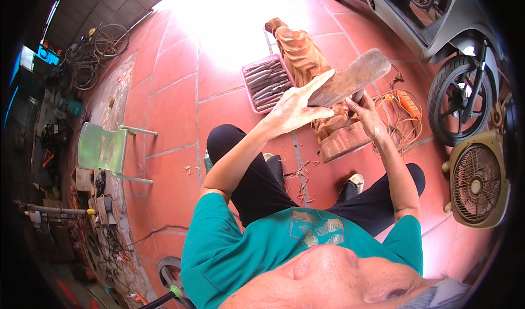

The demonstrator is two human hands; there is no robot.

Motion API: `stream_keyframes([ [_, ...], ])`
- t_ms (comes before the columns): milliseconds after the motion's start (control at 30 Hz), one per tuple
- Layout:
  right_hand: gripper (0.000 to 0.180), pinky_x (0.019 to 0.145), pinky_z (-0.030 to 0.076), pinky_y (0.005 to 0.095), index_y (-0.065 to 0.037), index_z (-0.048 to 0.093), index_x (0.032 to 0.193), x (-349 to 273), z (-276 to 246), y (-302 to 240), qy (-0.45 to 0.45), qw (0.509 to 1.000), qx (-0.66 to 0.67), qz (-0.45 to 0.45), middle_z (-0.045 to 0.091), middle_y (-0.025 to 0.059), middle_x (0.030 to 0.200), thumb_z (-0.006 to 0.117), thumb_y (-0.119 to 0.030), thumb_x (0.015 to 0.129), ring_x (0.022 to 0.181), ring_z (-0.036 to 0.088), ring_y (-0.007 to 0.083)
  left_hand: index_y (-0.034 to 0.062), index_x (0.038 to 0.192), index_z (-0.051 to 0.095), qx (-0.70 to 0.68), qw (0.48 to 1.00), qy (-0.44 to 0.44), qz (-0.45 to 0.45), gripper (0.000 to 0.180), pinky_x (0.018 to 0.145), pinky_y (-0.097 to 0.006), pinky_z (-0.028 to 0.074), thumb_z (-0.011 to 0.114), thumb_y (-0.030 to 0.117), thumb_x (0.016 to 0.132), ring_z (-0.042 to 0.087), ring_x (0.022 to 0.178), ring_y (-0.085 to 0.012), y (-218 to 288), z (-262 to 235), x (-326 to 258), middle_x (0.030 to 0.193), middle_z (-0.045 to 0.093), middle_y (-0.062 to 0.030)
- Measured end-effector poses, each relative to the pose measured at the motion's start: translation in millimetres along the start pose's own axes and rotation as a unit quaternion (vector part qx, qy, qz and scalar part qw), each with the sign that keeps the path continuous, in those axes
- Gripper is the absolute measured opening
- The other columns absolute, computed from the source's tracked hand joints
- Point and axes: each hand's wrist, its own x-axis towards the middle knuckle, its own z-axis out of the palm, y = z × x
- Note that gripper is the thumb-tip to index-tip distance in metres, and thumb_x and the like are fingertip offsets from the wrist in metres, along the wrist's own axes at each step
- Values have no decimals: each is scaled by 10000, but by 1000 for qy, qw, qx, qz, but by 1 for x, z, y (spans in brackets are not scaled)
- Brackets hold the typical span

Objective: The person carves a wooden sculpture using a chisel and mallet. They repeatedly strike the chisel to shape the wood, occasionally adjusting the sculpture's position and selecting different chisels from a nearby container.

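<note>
A carved wooden statue [303, 52] with flowing folds lies on the tiled floor before me, its rough block base [344, 142] toward my feet. My left hand [292, 107] grips the near end of a flat wooden mallet [355, 76], thumb and a finger stretched along it. The mallet hangs above the statue and hides its middle. My right hand [371, 117] is closed round a chisel [357, 96], held upright by the lower carving; its tip is too small to place exactly. Left of the statue sits a pink tray [244, 84] filled with several carving tools [268, 83].
Wood chips [304, 186] lie between my feet. An orange power tool [408, 105] with coiled cord rests right of the statue. Farther right stand a scooter [459, 98] and a box fan [476, 186]. A green chair [101, 147] and bicycles [109, 41] are at left.
</note>
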Motion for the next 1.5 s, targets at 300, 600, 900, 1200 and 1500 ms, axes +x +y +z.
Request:
stream_keyframes([
  [300, 150, 843, 423, 253, -71, 553, 1121, -3, 9, 9, -8, 999, -33, -5, 494, -57, 959, 649, -120, 1017, 890, 467, 70, 181, 1601, 337, 85, 996, -17, -9, 881, 921, -372, 556, 823, 239, 868, 712, 1055, -273, 1, 5, 2, 1258, 692, -213],
  [600, 164, 883, 443, 257, -89, 561, 1148, 8, 4, 22, -66, 990, -98, -76, 557, -44, 1038, 646, -153, 1023, 1003, 525, 66, 119, 1575, 358, 89, 979, 97, 158, 886, 1065, -397, 493, 840, 185, 835, 621, 1271, -310, -4, 7, 9, 1439, 576, -216],
  [900, 126, 799, 476, 291, -119, 541, 1046, 8, -22, 7, 15, 998, 2, -61, 549, -42, 929, 657, -153, 1009, 865, 551, 78, 183, 1566, 408, 125, 991, 45, 28, 841, 969, -409, 528, 840, 234, 846, 706, 1134, -321, -17, 4, 1, 1203, 710, -244],
  [1200, 159, 832, 486, 285, -114, 525, 1102, 10, -4, 7, -16, 997, -6, -72, 549, -35, 972, 654, -151, 1018, 893, 587, 90, 117, 1555, 428, 31, 996, 66, 50, 794, 1047, -377, 484, 821, 160, 867, 644, 1209, -206, -12, -2, 1, 1320, 678, -188],
  [1500, 192, 947, 422, 297, -88, 539, 1158, -1, 17, 0, -111, 984, -63, -121, 505, -24, 1011, 654, -142, 1014, 1005, 499, 95, 33, 1547, 412, -86, 990, 115, 15, 798, 1033, -350, 505, 816, 113, 863, 648, 1175, -197, 3, 1, -2, 1350, 640, -141],
])
